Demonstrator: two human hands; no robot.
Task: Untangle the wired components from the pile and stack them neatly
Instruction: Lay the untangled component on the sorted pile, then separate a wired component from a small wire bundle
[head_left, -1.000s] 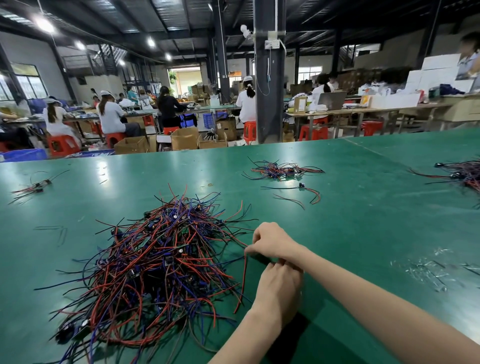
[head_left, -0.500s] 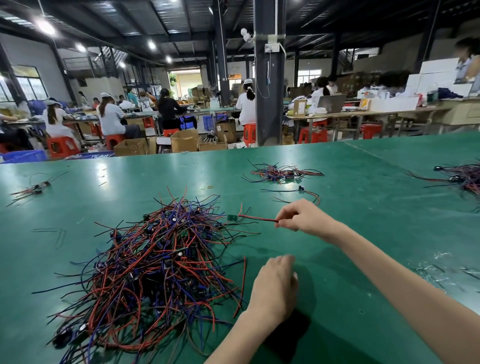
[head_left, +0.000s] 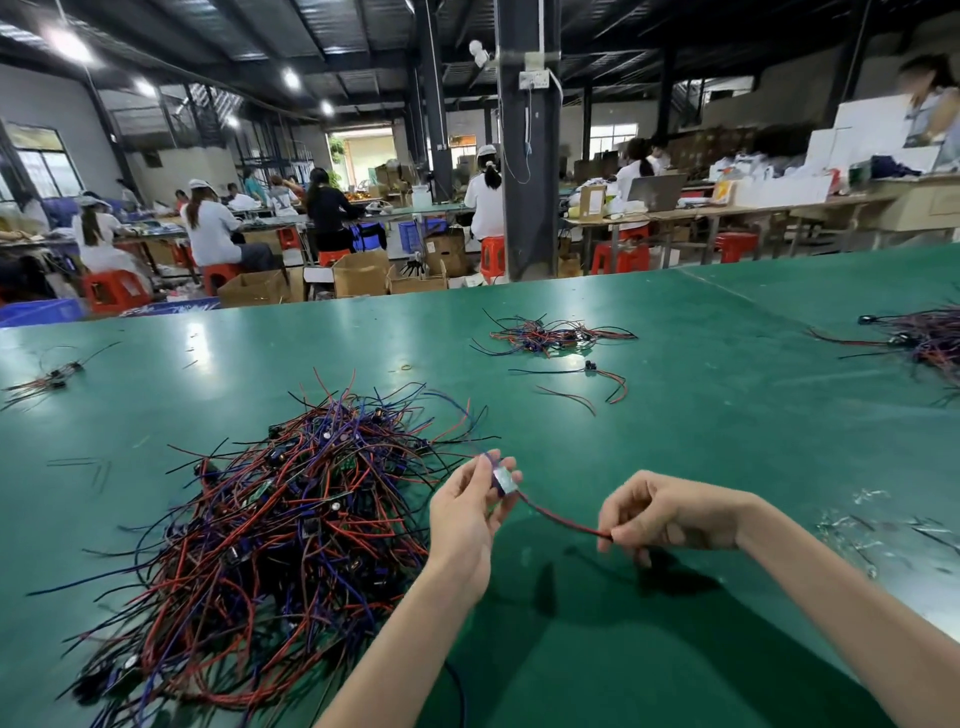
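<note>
Now your left hand (head_left: 464, 512) pinches the small wired component (head_left: 503, 480) beside the pile (head_left: 280, 519), your right hand (head_left: 670, 514) fingers (head_left: 631, 500) clamped on its red wire (head_left: 563, 519), above the near edge of the desk (head_left: 675, 415)

Over the green table (head_left: 727, 415), our left hand (head_left: 462, 514) pinches a wired component (head_left: 504, 479). Its red wire (head_left: 561, 517) stretches to our right hand (head_left: 670, 512), which pinches the free end. The tangled pile (head_left: 291, 519) lies just left of our hands, toward the near edge, and a smaller bundle (head_left: 550, 335) sits nearer the far edge.
</note>
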